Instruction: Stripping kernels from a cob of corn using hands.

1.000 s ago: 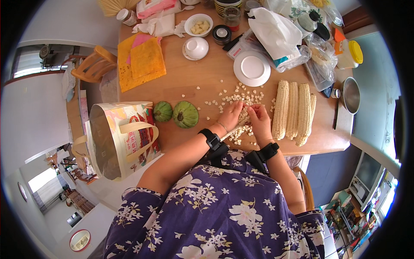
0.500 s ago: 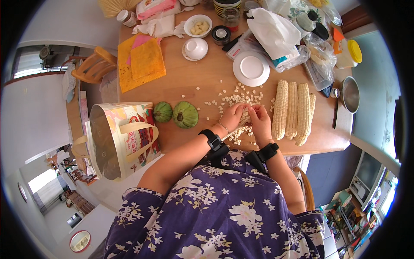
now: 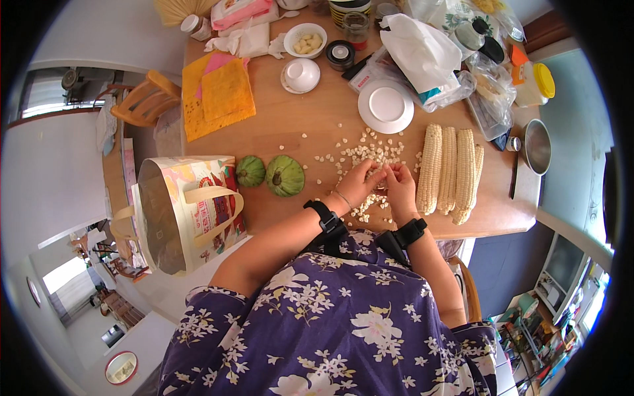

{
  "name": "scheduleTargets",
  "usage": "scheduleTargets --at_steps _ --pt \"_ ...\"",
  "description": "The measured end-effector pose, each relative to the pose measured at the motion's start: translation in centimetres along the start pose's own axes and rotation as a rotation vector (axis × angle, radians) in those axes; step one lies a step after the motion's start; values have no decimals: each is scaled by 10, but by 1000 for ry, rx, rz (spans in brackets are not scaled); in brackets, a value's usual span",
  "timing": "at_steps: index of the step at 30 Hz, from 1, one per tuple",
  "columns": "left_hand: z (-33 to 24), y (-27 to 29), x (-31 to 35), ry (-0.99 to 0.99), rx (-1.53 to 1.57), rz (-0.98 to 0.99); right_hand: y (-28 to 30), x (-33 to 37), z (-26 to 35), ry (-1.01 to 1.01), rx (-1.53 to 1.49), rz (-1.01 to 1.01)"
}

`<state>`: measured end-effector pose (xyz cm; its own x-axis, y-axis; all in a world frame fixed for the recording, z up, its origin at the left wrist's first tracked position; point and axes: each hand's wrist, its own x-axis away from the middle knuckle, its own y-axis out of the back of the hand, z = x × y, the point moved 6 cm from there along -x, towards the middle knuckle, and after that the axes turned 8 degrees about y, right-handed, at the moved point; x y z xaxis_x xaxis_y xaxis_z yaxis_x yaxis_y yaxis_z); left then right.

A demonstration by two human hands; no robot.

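My left hand (image 3: 360,185) and my right hand (image 3: 400,188) meet fingertip to fingertip over a spread of pale corn kernels (image 3: 370,153). Both are closed in a pinch. What lies between the fingers is too small and too covered to make out. Kernels are scattered on the wooden table beyond the hands, and more lie just in front of my body. To the right of my right hand, several whole white corn cobs (image 3: 430,168) lie side by side. Left of my left hand sit two green ribbed squashes (image 3: 285,176), one larger than the other.
A cream tote bag (image 3: 191,211) stands at the table's left edge. Orange cloths (image 3: 228,92), a bowl of pale chunks (image 3: 306,41), a white cup on a saucer (image 3: 302,76) and an upturned white plate (image 3: 386,107) lie farther back. A metal bowl (image 3: 536,146) is at right.
My left hand has tilted and shifted slightly to the right, and the fingertips of both hands are now closer together. The cobs, squashes and bag have stayed put.
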<state>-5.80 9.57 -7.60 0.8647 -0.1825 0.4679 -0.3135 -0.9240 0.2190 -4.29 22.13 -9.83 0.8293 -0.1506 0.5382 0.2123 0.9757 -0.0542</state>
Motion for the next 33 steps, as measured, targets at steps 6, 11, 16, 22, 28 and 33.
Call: scheduleTargets --at_steps 6,11,16,22,28,33 --pt "-16 6 -1 -61 -17 -71 -4 4 14 75 17 32" --pt "-6 5 -4 -49 -61 -137 -5 6 22 161 154 48" --pt "10 3 -8 32 27 -155 -1 0 18 218 246 72" --pt "23 2 -13 131 339 153 0 2 32 261 177 79" --pt "3 5 0 95 57 202 5 -1 31 187 116 83" --pt "3 3 -1 1 89 152 -1 2 26 113 4 103"
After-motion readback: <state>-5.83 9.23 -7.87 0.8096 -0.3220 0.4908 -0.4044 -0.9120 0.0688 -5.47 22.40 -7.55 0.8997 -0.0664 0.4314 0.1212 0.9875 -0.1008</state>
